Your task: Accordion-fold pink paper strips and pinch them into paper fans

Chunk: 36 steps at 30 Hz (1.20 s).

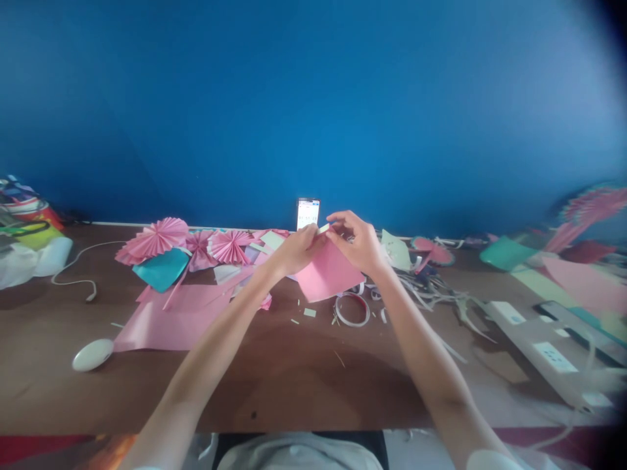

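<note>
A pink sheet of paper [328, 273] hangs below my two hands over the middle of the desk. My left hand [302, 247] is closed, thumb and fingers pinching its upper edge. A small pale strip [323, 228] shows along that edge between the hands. My right hand [356, 243] has its fingers bent in a pinch at the right end of the edge, partly hiding the paper. Below lies a white tape roll [351, 309] with scraps of paper [309, 313] around it. A lit phone [308, 213] stands upright just behind my hands.
Pleated pink paper fans [159, 236], a teal paper [161, 269] and a large pink sheet [166, 323] lie on the left, near a white mouse [93, 354]. A power strip [543, 349], tangled strips [426, 290] and coloured paper [582, 284] lie right. A blue wall [313, 104] rises behind.
</note>
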{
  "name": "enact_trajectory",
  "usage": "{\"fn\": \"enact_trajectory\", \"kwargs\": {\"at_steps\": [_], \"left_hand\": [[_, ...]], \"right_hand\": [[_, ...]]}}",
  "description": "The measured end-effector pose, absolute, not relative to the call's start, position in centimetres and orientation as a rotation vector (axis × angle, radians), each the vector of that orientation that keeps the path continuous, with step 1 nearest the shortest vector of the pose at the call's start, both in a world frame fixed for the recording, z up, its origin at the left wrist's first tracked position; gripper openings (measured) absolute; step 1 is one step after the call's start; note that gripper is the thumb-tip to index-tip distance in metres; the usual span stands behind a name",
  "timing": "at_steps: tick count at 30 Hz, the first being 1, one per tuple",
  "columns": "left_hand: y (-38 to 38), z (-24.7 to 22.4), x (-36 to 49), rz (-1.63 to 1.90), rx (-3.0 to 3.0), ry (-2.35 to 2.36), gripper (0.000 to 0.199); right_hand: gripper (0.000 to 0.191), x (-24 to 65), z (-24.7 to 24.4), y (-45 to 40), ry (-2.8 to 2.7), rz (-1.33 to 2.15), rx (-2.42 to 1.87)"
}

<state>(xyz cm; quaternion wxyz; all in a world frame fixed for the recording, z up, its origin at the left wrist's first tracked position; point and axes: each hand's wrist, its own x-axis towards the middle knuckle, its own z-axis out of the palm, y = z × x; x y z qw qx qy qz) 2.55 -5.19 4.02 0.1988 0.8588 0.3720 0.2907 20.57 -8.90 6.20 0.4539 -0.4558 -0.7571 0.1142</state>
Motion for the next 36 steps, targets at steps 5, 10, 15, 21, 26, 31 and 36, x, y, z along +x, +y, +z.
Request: {"fn": "enact_trajectory", "kwargs": {"at_steps": [5,10,15,21,26,31,36], "left_hand": [[-5.6,4.4,2.5,0.874,2.324,0.982,0.033],[-5.8,4.8,2.9,1.152,2.275,0.845,0.031],[-5.3,4.4,3.0,1.251,2.125,0.857,0.027],[-5.4,4.5,3.1,1.256,2.082,0.842,0.027],[-6.0,4.9,3.0,1.187,2.188,0.818,0.033],[-6.0,5.1,2.7,1.143,2.315,0.781,0.035],[-5.8,4.9,2.7,1.154,2.379,0.762,0.033]], "right_hand": [[0.027,20.7,6.2,-8.9,-1.875,0.26,-1.108],[0.029,20.6,6.1,-8.8,-1.819,0.263,-1.099],[0.027,20.6,6.0,-8.8,-1.865,0.238,-1.042],[0.029,20.9,5.8,-8.3,-1.905,0.175,-1.014],[0.02,21.0,6.0,-8.3,-1.944,0.101,-0.978],[0.017,21.1,6.2,-8.5,-1.94,0.053,-0.945],[0.016,21.1,6.1,-8.4,-1.932,0.031,-0.964]]}}
